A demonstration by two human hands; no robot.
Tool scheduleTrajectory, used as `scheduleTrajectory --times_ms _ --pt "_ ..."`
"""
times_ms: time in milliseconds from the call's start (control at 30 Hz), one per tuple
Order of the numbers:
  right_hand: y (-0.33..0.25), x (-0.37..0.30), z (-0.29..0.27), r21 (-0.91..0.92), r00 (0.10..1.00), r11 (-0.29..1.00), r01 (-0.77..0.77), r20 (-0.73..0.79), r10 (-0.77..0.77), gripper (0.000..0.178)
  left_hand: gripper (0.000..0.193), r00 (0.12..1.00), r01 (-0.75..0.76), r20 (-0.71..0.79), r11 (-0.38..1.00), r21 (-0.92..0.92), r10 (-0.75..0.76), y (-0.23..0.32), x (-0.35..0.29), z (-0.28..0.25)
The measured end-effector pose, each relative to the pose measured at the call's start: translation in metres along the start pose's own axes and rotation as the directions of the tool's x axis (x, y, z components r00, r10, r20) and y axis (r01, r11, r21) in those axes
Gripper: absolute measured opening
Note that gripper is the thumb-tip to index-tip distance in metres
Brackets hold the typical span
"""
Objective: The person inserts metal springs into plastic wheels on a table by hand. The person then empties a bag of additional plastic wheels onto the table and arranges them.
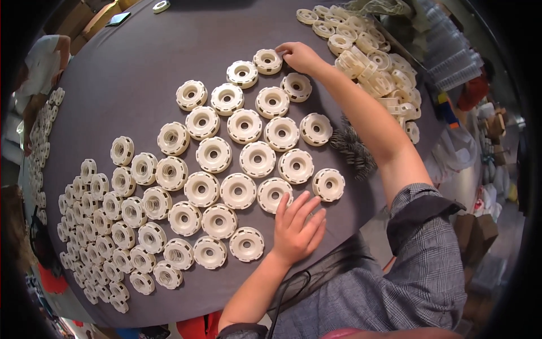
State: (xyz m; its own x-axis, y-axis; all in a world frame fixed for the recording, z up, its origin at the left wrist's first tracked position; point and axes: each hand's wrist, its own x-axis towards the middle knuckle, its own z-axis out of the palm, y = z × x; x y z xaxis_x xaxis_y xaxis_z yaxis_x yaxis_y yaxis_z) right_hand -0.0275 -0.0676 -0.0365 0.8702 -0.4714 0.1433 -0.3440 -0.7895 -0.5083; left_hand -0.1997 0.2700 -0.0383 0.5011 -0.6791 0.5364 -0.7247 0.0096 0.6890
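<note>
Cream-white plastic round housings, each with a notched rim and a central hole, lie in staggered rows on the grey-covered table. My right hand reaches to the far end of the rows, its fingers bent at the rim of one round housing; part of its grip is hidden. My left hand is open, fingers spread, its fingertips over the near edge of another housing. Several housings further left, such as this one with a coil spring, hold metal springs. A heap of dark coil springs lies beneath my right forearm.
A pile of loose cream plastic parts covers the far right of the table. Smaller-looking rows of housings crowd the left end. A person is at the left side. Stacked clear trays stand beyond the right edge.
</note>
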Motion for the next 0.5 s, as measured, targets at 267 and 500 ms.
scheduleTrajectory --times_ms 267,500 --pt "0.009 -0.066 -0.094 -0.434 0.974 0.900 -0.043 0.183 0.135 0.020 0.022 0.999 -0.044 -0.021 0.999 0.017 0.044 0.001 -0.001 -0.001" --pt "0.032 -0.107 -0.075 -0.711 0.968 0.666 0.227 0.241 -0.073 0.018 0.021 0.998 -0.066 -0.009 0.998 0.004 0.066 0.002 -0.001 0.000"
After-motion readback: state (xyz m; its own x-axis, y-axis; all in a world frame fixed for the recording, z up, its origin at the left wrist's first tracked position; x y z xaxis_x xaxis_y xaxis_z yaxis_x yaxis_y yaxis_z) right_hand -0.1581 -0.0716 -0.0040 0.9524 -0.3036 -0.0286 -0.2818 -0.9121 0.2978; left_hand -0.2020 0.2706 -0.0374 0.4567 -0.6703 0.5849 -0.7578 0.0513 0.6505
